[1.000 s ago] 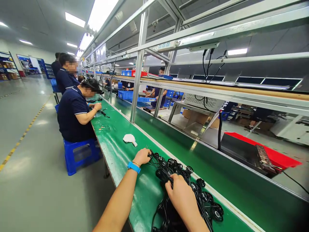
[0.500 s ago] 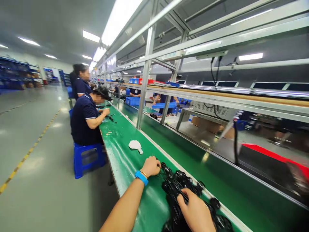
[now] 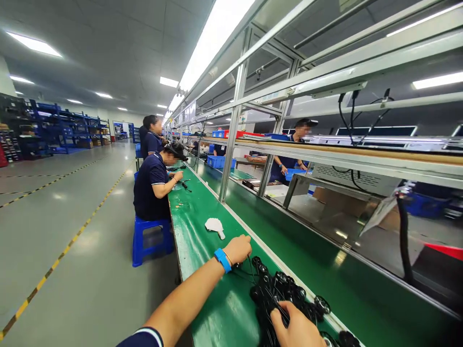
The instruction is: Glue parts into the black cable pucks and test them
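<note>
A tangled heap of black cables [image 3: 265,291] with round black parts among them lies on the green work surface [image 3: 231,308]. At the far end of this heap my left hand [image 3: 239,249], with a blue wristband, is closed, and a thin black cable runs from under its fingers back to the heap. My right hand [image 3: 299,328] rests on the near part of the heap, its thumb and fingers around some of the cables. Beyond my left hand lies a flat white fan-shaped piece [image 3: 215,226], touched by neither hand.
A sunken green belt [image 3: 307,270] runs along the right, behind a pale rail. Metal posts [image 3: 235,115] carry a shelf above it. A co-worker [image 3: 154,185] sits on a blue stool [image 3: 152,238] farther along the bench. Another person [image 3: 289,161] stands across the line.
My left hand has moved slightly up and away from the heap, with more of the cable showing below it. My right hand stays on the cables. The view has swung left.
</note>
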`<move>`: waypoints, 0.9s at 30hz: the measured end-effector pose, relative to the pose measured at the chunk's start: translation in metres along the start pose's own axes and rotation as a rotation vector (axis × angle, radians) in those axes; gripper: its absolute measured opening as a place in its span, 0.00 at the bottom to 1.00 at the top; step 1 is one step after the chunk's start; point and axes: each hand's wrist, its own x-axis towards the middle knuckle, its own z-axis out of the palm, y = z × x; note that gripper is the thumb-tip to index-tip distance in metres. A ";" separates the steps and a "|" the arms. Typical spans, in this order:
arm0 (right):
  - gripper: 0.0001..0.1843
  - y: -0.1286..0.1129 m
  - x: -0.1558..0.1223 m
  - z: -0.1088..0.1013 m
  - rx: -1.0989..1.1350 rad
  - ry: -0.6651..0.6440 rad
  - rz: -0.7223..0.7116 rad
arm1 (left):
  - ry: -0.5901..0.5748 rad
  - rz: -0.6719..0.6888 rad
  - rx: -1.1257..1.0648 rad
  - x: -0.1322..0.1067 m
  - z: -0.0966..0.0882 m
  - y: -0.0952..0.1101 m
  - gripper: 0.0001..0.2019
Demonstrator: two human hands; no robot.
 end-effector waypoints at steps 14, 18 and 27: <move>0.19 -0.012 -0.015 -0.011 0.108 0.077 -0.006 | 0.107 -0.152 -0.087 -0.062 0.019 -0.004 0.15; 0.21 -0.015 -0.019 -0.012 0.195 0.129 -0.039 | 0.066 -0.121 -0.232 -0.037 0.017 0.002 0.14; 0.30 0.032 -0.067 -0.094 0.530 0.284 -0.116 | 0.228 0.093 -0.851 -0.074 -0.017 0.042 0.19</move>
